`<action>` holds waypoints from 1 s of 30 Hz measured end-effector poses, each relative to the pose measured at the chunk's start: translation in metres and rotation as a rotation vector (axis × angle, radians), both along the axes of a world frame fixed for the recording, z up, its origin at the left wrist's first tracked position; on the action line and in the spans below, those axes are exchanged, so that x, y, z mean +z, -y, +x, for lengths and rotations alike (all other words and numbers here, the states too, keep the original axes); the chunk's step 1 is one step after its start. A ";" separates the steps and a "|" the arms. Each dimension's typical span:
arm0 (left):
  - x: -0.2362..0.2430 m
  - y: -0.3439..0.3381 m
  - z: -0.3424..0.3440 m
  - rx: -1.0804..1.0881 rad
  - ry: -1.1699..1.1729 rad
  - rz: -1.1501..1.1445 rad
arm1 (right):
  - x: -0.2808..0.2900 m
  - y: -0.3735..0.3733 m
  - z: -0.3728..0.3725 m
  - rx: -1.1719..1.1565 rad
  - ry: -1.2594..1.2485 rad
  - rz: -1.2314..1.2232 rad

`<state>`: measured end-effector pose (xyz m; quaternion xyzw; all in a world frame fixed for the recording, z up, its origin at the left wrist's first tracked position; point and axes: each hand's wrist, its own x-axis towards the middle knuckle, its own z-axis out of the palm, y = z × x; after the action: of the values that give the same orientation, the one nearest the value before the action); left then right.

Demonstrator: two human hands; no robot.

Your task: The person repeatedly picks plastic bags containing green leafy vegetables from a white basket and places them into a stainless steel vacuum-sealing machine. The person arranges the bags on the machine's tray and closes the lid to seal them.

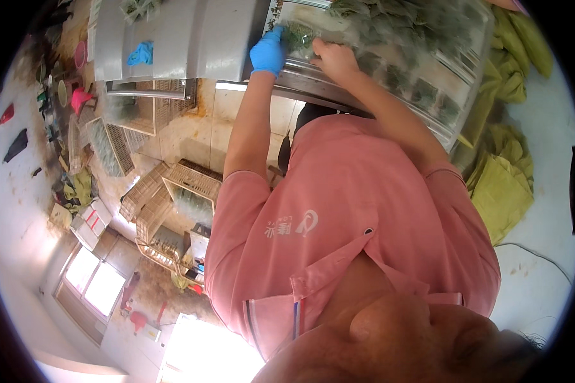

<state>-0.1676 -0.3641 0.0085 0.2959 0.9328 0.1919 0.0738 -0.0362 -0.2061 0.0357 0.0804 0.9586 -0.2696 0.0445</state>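
A see-through plastic bag with green, leafy bits in it point(298, 36) lies over the metal work surface at the top of the view, between my two hands. My left hand point(268, 53), in a blue glove, grips its left side. On its right side, the bare fingers of my right hand point(336, 60) are pinched together at the bag's edge. Some loose green bits point(275, 13) lie just beyond the left hand. Right of the bag is a large heap of similar filled bags point(399, 25), with more small bags point(434, 102) below it.
A crumpled blue glove point(140, 53) lies on the grey metal surface point(220, 38) to the left. Plastic crates point(195, 179) stand on the floor below, some with see-through bags inside. Yellow-green sacks point(501, 185) are piled at the right, near a thin cable point(536, 253).
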 end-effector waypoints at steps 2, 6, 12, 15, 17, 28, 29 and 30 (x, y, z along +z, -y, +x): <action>-0.002 0.014 0.000 -0.064 -0.099 -0.047 | -0.001 0.000 0.011 0.071 -0.052 0.000; 0.016 0.019 0.010 -0.016 -0.110 -0.041 | -0.003 0.002 0.028 0.193 -0.045 0.092; 0.050 0.031 0.064 -0.136 -0.151 -0.047 | 0.023 -0.017 0.066 0.208 -0.119 0.023; 0.032 0.039 0.084 -0.257 -0.188 -0.005 | 0.006 -0.014 0.077 0.245 -0.136 0.049; 0.022 0.041 0.084 -0.259 -0.216 0.051 | -0.005 -0.013 0.080 0.242 -0.138 0.036; 0.037 0.040 0.087 -0.254 -0.140 0.086 | 0.045 -0.023 0.064 -0.006 -0.227 -0.181; 0.042 0.034 0.084 -0.251 -0.094 0.090 | 0.048 -0.027 0.063 -0.034 -0.234 -0.189; 0.050 0.021 0.079 -0.194 -0.095 0.157 | 0.052 -0.029 0.064 -0.059 -0.240 -0.199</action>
<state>-0.0881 -0.3851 0.0580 0.3983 0.8844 0.2421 0.0242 0.0282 -0.1775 0.0878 0.0712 0.9228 -0.3721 -0.0704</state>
